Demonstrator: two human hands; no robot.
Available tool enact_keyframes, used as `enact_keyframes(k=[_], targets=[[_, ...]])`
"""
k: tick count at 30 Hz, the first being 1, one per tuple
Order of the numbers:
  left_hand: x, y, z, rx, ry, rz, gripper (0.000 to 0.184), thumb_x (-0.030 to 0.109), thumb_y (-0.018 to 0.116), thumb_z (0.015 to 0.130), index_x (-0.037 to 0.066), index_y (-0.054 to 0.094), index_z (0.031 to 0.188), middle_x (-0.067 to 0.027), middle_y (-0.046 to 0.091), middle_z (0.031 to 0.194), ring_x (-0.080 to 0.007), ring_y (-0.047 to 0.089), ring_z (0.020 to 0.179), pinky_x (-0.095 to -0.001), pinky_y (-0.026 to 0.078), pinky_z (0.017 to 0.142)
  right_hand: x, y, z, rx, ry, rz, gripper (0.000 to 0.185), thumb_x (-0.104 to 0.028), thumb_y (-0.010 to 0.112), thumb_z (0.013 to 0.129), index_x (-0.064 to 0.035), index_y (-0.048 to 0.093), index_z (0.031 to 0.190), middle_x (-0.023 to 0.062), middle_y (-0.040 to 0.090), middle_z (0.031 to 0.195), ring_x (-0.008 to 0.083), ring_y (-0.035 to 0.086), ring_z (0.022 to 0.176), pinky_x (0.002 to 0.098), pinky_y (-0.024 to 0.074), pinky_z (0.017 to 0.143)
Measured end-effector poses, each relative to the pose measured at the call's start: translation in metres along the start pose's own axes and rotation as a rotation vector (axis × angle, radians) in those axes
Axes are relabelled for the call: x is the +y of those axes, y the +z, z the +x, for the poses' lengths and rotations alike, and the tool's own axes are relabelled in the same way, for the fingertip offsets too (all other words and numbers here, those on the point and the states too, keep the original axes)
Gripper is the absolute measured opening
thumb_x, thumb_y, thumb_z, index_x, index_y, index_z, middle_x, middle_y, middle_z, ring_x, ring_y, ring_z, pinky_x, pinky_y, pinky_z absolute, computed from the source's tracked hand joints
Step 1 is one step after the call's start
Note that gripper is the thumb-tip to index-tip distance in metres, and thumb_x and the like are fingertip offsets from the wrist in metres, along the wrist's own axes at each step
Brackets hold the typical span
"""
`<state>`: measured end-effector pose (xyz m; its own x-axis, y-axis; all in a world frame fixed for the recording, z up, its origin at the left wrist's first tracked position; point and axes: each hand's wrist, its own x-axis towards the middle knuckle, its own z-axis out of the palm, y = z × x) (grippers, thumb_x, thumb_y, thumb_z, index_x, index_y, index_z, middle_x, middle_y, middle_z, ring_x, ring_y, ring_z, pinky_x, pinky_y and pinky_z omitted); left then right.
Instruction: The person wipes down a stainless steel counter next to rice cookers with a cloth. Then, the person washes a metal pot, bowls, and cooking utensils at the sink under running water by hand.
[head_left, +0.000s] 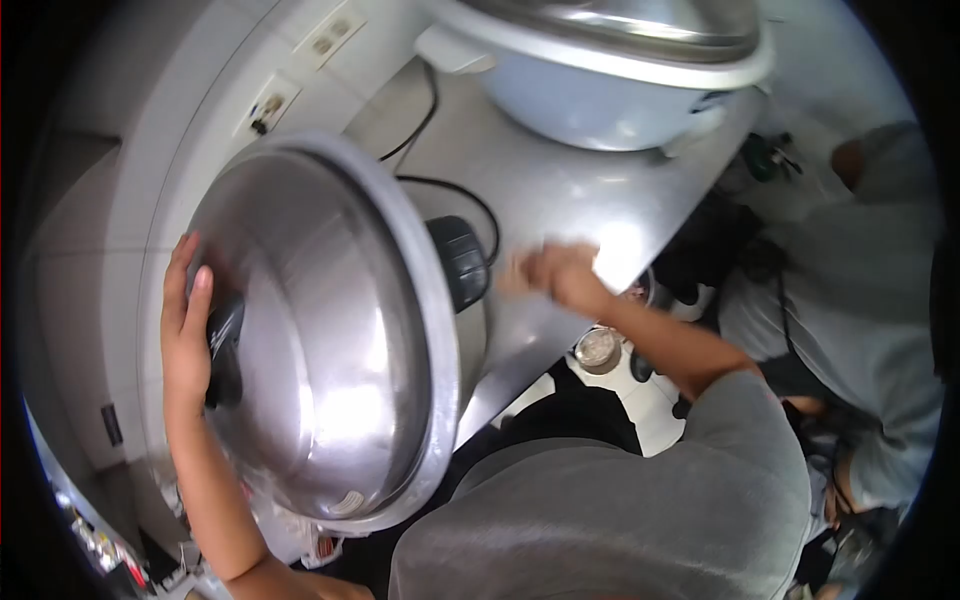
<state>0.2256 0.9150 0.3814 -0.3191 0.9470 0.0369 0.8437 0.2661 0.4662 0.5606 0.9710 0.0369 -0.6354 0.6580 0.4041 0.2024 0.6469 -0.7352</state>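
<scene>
Left hand (187, 340) at the black knob (226, 370) of a domed lid (325, 330), fingers extended, grip unclear, lid atop a pot (473, 345) on the steel table (570, 190), right hand (562, 275) near the pot, too blurred to tell clenched or spread

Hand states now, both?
Left hand: by black handle on domed metal lid; grip unclear.
Right hand: blurred over metal table; open or closed can't be told.

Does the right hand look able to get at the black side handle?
Likely yes: the right hand is beside the black side handle, which faces it uncovered; only a black cord runs close by, hardly blocking it.
</scene>
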Motion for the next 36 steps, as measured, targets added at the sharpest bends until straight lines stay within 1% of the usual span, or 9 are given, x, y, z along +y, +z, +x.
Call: enact_keyframes(k=[3, 4, 7, 8, 11, 14, 21, 27, 36], targets=[[-0.001, -0.004, 0.001, -0.022, 0.017, -0.007, 0.051, 0.036, 0.044, 0.088, 0.004, 0.041, 0.127, -0.0137, 0.033, 0.136, -0.0245, 0.026, 0.129, -0.0329, 0.018, 0.105, -0.088, -0.023, -0.077, -0.335, 0.128, 0.127, 0.016, -0.004, 0.051, 0.065, -0.0055, 0.063, 0.076, 0.0114, 0.061, 0.081, 0.0281, 0.057, 0.082, 0.0356, 0.0444, 0.073], [-0.001, -0.005, 0.000, -0.026, 0.014, -0.011, 0.052, 0.038, 0.044, 0.088, 0.004, 0.040, 0.127, -0.0141, 0.033, 0.136, -0.0247, 0.026, 0.128, -0.0328, 0.018, 0.105, -0.121, -0.044, -0.067, -0.781, 0.437, -0.139, 0.016, -0.002, 0.053, 0.060, -0.0061, 0.063, 0.072, 0.0125, 0.061, 0.075, 0.0303, 0.057, 0.074, 0.0377, 0.0453, 0.070], [-0.002, -0.004, -0.001, -0.037, 0.019, -0.035, 0.054, 0.040, 0.044, 0.088, 0.003, 0.039, 0.128, -0.0151, 0.032, 0.136, -0.0250, 0.025, 0.129, -0.0334, 0.018, 0.105, -0.102, -0.056, -0.074, -0.405, 0.698, -0.166, 0.017, -0.001, 0.054, 0.057, -0.0068, 0.063, 0.070, 0.0128, 0.061, 0.074, 0.0314, 0.058, 0.070, 0.0397, 0.0457, 0.068], [-0.003, -0.004, -0.002, -0.037, 0.024, -0.026, 0.055, 0.041, 0.044, 0.088, 0.003, 0.039, 0.128, -0.0157, 0.031, 0.137, -0.0256, 0.024, 0.129, -0.0338, 0.017, 0.105, -0.080, -0.063, -0.068, -0.127, 0.444, -0.016, 0.015, -0.001, 0.054, 0.059, -0.0058, 0.062, 0.071, 0.0124, 0.062, 0.076, 0.0316, 0.058, 0.075, 0.0391, 0.0452, 0.068], [-0.009, -0.008, -0.001, -0.020, 0.038, 0.028, 0.057, 0.042, 0.044, 0.088, 0.002, 0.039, 0.128, -0.0170, 0.030, 0.137, -0.0271, 0.021, 0.131, -0.0351, 0.016, 0.106, -0.112, -0.117, -0.001, -0.081, 0.343, -0.272, 0.066, -0.009, 0.065, 0.066, -0.0108, 0.040, 0.126, 0.0143, 0.019, 0.142, 0.0344, 0.019, 0.130, 0.0565, 0.0144, 0.102], [-0.004, -0.010, -0.005, -0.007, 0.037, 0.064, 0.058, 0.043, 0.044, 0.087, 0.002, 0.039, 0.127, -0.0180, 0.028, 0.138, -0.0292, 0.018, 0.132, -0.0365, 0.015, 0.106, -0.140, -0.176, 0.060, 0.375, 0.212, -0.720, 0.073, -0.017, 0.066, 0.070, -0.0073, 0.030, 0.133, 0.0147, 0.020, 0.141, 0.0324, 0.019, 0.130, 0.0546, 0.0132, 0.103], [-0.008, -0.008, -0.004, 0.057, 0.064, 0.171, 0.057, 0.042, 0.047, 0.086, 0.003, 0.040, 0.127, -0.0189, 0.029, 0.137, -0.0299, 0.017, 0.132, -0.0374, 0.017, 0.106, -0.105, -0.195, 0.080, 0.283, 0.330, -1.031, 0.069, -0.018, 0.060, 0.075, -0.0038, 0.027, 0.134, 0.0132, 0.022, 0.141, 0.0263, 0.022, 0.130, 0.0543, 0.0145, 0.103], [0.000, -0.009, -0.007, 0.095, 0.051, 0.190, 0.055, 0.041, 0.049, 0.085, 0.003, 0.043, 0.124, -0.0199, 0.032, 0.135, -0.0312, 0.020, 0.131, -0.0380, 0.019, 0.105, -0.103, -0.275, 0.179, 0.722, -0.123, -0.864, 0.036, -0.018, 0.060, 0.073, -0.0024, 0.055, 0.105, 0.0132, 0.057, 0.102, 0.0306, 0.050, 0.098, 0.0443, 0.0401, 0.082], [-0.003, -0.010, -0.007, 0.104, 0.017, 0.166, 0.056, 0.041, 0.051, 0.083, 0.003, 0.044, 0.124, -0.0188, 0.031, 0.136, -0.0299, 0.021, 0.130, -0.0367, 0.020, 0.105, 0.005, -0.323, 0.339, 0.455, 0.611, -0.857, 0.031, -0.022, 0.051, 0.080, -0.0033, 0.059, 0.103, 0.0176, 0.057, 0.110, 0.0330, 0.055, 0.102, 0.0384, 0.0453, 0.085]])
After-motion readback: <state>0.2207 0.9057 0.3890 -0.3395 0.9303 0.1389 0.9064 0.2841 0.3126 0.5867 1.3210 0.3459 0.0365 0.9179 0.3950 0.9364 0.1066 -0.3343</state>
